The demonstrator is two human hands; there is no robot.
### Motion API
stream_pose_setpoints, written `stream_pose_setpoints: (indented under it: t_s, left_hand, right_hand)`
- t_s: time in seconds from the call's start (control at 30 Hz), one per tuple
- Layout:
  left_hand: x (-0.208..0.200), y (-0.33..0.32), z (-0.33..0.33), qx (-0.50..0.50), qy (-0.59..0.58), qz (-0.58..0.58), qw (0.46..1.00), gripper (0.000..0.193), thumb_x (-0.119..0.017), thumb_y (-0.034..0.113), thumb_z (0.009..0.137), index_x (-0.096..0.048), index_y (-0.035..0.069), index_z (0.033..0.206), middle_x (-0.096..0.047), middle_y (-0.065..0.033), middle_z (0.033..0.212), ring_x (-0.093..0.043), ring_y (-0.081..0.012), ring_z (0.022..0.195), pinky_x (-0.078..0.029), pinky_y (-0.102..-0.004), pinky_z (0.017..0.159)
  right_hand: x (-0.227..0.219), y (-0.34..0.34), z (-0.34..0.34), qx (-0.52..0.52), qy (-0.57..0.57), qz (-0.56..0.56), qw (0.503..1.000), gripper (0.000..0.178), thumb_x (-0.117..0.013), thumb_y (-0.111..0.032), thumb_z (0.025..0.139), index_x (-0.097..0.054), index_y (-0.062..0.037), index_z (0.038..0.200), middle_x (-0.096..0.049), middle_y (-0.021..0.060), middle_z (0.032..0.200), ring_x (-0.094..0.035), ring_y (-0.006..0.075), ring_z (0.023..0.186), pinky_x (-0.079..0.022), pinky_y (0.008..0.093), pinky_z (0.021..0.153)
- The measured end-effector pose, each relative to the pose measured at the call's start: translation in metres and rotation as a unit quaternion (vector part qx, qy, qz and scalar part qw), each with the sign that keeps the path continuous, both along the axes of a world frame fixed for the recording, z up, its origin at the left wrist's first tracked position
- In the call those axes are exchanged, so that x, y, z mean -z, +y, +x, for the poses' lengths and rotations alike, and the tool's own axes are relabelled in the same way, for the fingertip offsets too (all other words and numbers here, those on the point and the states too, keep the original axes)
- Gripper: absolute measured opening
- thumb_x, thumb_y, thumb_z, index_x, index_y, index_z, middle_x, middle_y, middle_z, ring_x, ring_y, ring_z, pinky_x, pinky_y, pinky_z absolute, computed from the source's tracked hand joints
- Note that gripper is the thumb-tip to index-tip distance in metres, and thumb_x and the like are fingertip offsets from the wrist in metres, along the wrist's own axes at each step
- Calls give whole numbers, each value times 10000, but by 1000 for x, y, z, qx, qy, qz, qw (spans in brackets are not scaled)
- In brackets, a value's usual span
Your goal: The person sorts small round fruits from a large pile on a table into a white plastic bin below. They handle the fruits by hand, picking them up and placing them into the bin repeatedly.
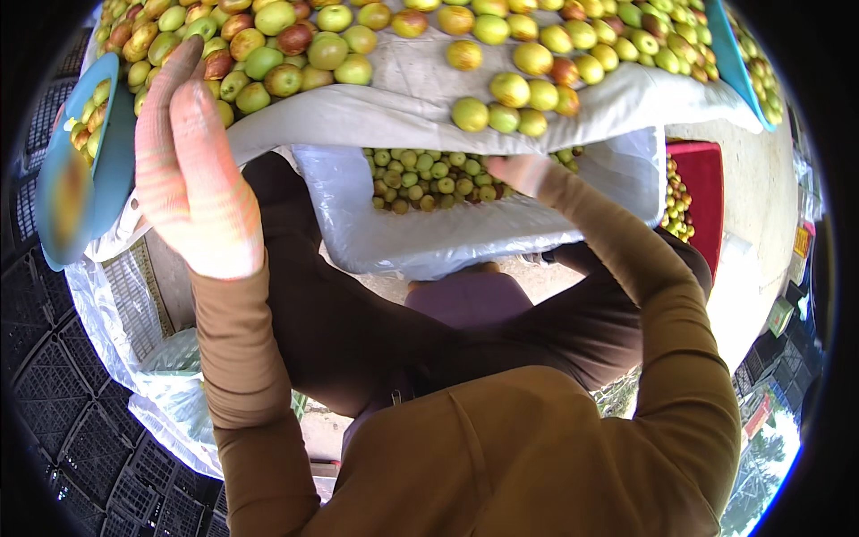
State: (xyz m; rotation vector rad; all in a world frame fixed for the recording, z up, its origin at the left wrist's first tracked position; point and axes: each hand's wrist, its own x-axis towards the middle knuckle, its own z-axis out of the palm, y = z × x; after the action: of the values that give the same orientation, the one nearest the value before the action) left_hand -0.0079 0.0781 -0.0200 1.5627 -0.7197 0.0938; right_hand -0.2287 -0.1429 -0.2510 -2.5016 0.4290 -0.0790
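My left hand (199,183) is raised at the left, its fingers stretched out and nothing visible in them. Beside it hangs a teal basin (121,170) with several jujubes inside; a blurred yellow-brown jujube (70,201) shows against its outer part, apparently in motion. My right hand (523,172) reaches down into a crate lined with clear plastic (358,234), close over a layer of small green jujubes (429,179). Its fingers are too small and partly hidden to show whether they grip one. Above both hands, green and reddish jujubes (282,79) cover a white cloth (420,67).
Another teal basin (738,67) stands at the table's right end. A red crate (707,201) with jujubes sits right of the lined crate. Black plastic crates (72,385) are stacked at the left, near clear plastic sheeting (174,385). A purple stool (470,298) shows between my legs.
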Motion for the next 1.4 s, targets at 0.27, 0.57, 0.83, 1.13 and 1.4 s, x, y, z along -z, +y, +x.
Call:
stream_pose_setpoints:
  t_s: [0.27,0.57,0.83,1.13,1.4]
  left_hand:
    - [16,-39,-6,32,-92,107,989,357,-573,195,973,-593,-42,1238,-621,-153,1217,-572,-198,1123,-421,-320,1003]
    - [54,-66,-1,48,-323,291,899,384,-524,242,977,-583,-16,1255,-567,-211,1292,-527,-340,1214,-384,-413,1058]
    - [56,-69,1,45,-397,293,869,355,-541,198,933,-599,-38,1192,-599,-254,1216,-570,-411,1124,-433,-467,999]
    - [31,-55,-48,55,-444,295,844,402,-610,215,881,-589,36,1241,-573,-194,1261,-532,-357,1169,-383,-453,1031]
    - [46,-98,-114,205,-449,426,758,668,-599,412,854,-422,130,1434,-325,-177,1516,-277,-385,1397,-133,-574,1142]
  right_hand:
    - [-150,-80,-149,181,71,147,970,352,-463,-321,1027,-621,-10,982,-568,45,720,-532,124,676,-469,281,661]
    - [-187,-140,-285,307,-7,558,771,1104,-72,-899,779,-659,-7,1059,-546,43,796,-441,132,565,-401,262,566]
    - [-143,-171,-343,525,112,115,836,747,-282,-683,937,-526,-125,1368,-464,204,1421,-531,380,1213,-456,426,1009]
    - [-163,-157,-227,330,-46,141,932,673,-631,-484,887,-504,-20,1356,-577,188,1294,-603,265,1140,-455,359,984]
    - [-147,-51,-59,242,-36,631,736,949,-756,-559,766,-353,-52,1459,-475,167,1411,-426,325,1321,-400,466,1046]
